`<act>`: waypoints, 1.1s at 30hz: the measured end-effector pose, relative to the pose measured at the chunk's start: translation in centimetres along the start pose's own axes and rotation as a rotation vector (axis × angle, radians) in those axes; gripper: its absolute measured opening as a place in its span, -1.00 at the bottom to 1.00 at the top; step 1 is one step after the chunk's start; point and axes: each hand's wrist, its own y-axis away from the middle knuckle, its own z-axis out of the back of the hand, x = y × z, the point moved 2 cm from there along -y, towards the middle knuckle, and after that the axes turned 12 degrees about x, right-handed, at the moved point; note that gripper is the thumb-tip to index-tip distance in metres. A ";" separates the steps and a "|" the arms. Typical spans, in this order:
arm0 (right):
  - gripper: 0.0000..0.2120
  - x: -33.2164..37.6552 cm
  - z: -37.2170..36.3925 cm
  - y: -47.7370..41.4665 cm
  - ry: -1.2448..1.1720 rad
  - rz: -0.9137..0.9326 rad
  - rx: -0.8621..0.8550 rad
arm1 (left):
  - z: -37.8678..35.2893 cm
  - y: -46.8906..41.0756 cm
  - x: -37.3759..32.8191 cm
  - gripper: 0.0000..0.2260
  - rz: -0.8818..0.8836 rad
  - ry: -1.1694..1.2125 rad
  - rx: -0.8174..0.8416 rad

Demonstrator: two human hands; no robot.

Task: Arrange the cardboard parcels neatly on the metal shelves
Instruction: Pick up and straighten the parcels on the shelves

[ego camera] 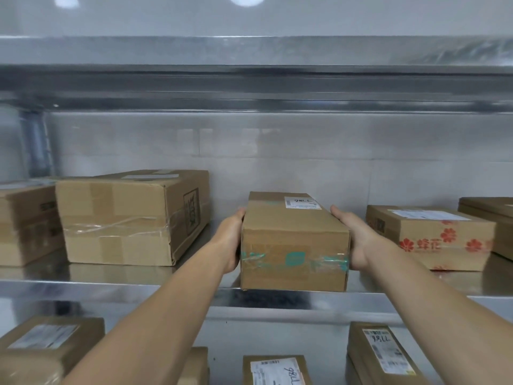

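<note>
A long, narrow cardboard parcel (294, 240) with teal tape and a white label sits end-on at the front of the middle metal shelf (111, 284). Its near end reaches the shelf's front lip. My left hand (231, 240) lies flat against the parcel's left side, fingers stretched along it. My right hand (352, 237) presses the right side the same way. The parcel is clamped between both palms. Whether its base rests fully on the shelf I cannot tell.
A large taped box (125, 218) and another box (25, 223) stand to the left. To the right are a box with red flower tape (433, 237) and a further box (497, 215). Several labelled parcels (385, 354) lie on the lower shelf. An upper shelf (249, 79) runs overhead.
</note>
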 end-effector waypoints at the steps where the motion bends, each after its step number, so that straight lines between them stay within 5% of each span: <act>1: -0.52 0.0 0.1 0.1 -0.001 0.000 0.003 | -0.2 0.1 0.0 -0.58 -0.002 -0.003 0.003; 21: -0.53 0.9 0.5 0.9 -0.047 0.062 0.100 | -0.4 -0.3 -0.5 -0.64 -0.089 -0.090 0.027; 33: -0.81 2.1 0.2 2.2 0.136 0.264 0.145 | 0.4 -1.0 -2.2 -0.59 -0.269 -0.141 0.070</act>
